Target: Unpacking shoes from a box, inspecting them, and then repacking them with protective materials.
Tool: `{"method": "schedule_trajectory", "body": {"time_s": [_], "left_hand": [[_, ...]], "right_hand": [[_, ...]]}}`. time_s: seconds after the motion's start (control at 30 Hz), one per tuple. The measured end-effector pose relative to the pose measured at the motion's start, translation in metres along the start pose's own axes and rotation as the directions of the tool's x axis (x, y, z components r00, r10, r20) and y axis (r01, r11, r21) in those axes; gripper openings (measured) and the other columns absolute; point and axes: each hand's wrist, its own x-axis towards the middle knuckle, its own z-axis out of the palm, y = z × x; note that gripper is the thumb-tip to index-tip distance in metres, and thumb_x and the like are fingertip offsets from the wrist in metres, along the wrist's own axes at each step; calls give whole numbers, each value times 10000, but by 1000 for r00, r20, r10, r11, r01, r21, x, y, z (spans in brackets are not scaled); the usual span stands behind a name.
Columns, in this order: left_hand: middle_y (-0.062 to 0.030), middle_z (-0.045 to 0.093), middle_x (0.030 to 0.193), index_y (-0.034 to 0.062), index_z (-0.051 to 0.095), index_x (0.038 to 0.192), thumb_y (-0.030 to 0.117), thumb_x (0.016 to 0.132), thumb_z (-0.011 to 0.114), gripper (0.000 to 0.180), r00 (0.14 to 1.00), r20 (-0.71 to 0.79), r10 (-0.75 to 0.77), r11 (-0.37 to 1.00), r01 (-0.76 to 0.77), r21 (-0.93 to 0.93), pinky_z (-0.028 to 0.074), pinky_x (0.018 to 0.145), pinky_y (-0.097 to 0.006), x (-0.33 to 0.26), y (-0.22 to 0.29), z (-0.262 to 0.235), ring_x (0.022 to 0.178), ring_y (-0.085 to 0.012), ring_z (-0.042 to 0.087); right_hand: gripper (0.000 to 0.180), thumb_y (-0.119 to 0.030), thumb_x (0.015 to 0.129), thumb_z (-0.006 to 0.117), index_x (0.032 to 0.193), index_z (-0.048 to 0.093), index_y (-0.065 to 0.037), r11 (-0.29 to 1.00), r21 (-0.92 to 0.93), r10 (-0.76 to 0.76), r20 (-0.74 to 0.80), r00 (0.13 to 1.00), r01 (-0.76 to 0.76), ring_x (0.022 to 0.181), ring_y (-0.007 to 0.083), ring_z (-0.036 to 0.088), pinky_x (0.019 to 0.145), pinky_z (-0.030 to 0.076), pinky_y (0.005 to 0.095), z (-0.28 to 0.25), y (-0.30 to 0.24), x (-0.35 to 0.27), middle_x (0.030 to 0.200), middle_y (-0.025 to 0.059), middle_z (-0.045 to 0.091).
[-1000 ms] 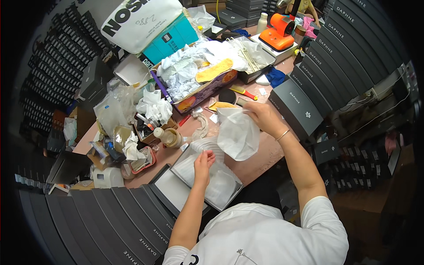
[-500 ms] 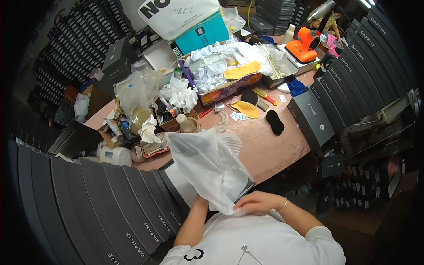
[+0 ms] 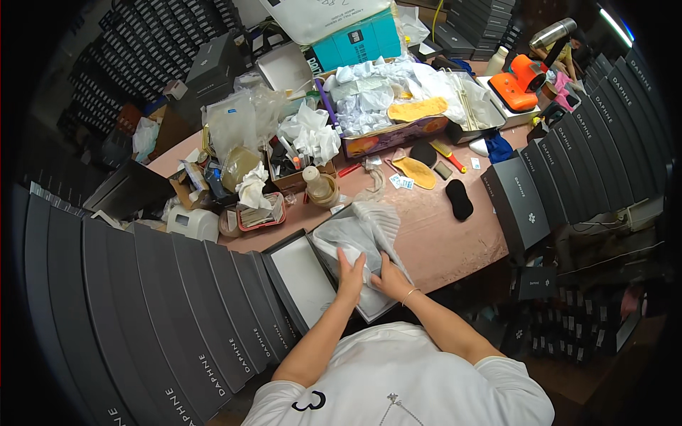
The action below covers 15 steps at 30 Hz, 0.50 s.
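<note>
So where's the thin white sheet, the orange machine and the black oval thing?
Thin white sheet (image 3: 338, 234), head view: on its upper part.
Orange machine (image 3: 516, 88), head view: on its body.
Black oval thing (image 3: 459, 200), head view: on its middle.

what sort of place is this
Likely a workroom or stockroom for boxed goods, perhaps footwear: rows of dark grey boxes, an insole-shaped yellow piece on the pink worktable, and translucent white wrapping.

This looks like a packing workshop or stockroom: rows of matching dark boxes (image 3: 167, 305) flank a worn pink counter (image 3: 455, 252) crowded with crumpled white paper (image 3: 316, 135), plastic bags (image 3: 233, 128) and loose insoles (image 3: 415, 172).
</note>
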Motion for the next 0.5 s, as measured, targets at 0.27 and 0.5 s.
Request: {"method": "schedule_trajectory", "body": {"time_s": [0.27,0.5], "left_hand": [[-170,317,1439,-25,203,1430,230,900,569,692,988,153,9,986,17,-167,250,1087,-333,43,-55,16,1319,-250,325],[-258,465,1298,-43,346,1338,226,858,604,608,961,-40,274,911,-246,332,346,1009,-362,50,-75,15,1200,-343,466]], "right_hand": [[656,-274,824,650,1295,369,88,963,-271,-24,-21,1000,17,863,439,619,750,497,451,-8,-6,-11,973,314,603],[391,-338,898,562,1016,650,24,980,-84,170,-116,979,-180,784,378,656,696,508,404,-85,11,-5,844,238,663]]}}
